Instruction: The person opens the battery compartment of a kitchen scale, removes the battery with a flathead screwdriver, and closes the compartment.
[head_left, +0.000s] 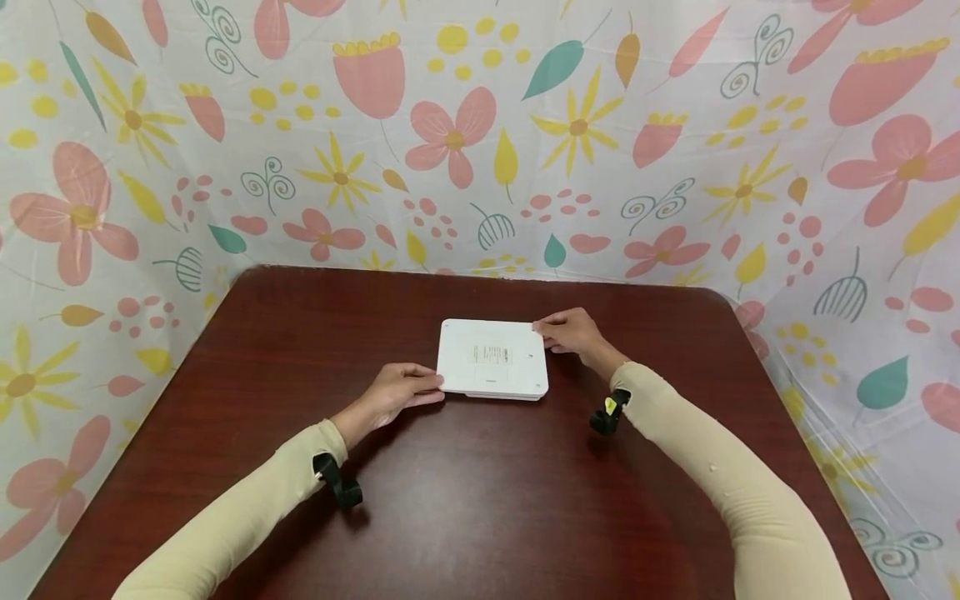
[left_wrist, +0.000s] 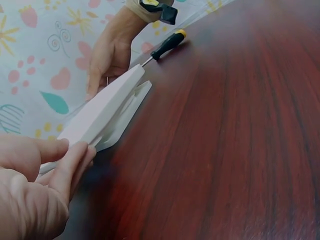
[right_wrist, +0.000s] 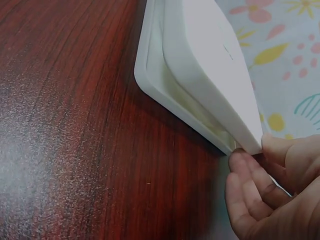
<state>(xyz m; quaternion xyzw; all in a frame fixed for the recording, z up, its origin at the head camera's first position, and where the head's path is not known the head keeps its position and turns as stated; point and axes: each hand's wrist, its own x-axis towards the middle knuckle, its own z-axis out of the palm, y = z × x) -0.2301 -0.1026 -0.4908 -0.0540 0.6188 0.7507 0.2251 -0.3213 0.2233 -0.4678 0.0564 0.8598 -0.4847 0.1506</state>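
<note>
A flat white rectangular device case (head_left: 465, 350), with a printed label and small round marks at its corners, is tilted on the table. Below its upper part sits a thinner white shell (right_wrist: 145, 75), and a gap shows between the two along one side. My left hand (head_left: 397, 392) pinches the near left corner between thumb and fingers. At the far right corner, my right hand (head_left: 570, 331) grips the edge, thumb on the upper part and fingers underneath. A black screwdriver with a yellow end (left_wrist: 169, 45) appears beyond the case in the left wrist view.
Dark red-brown wooden table (head_left: 480, 500) lies under everything. Behind and beside it hangs a white cloth with a floral print (head_left: 450, 208). Black straps with small cameras (head_left: 609, 412) sit at both wrists.
</note>
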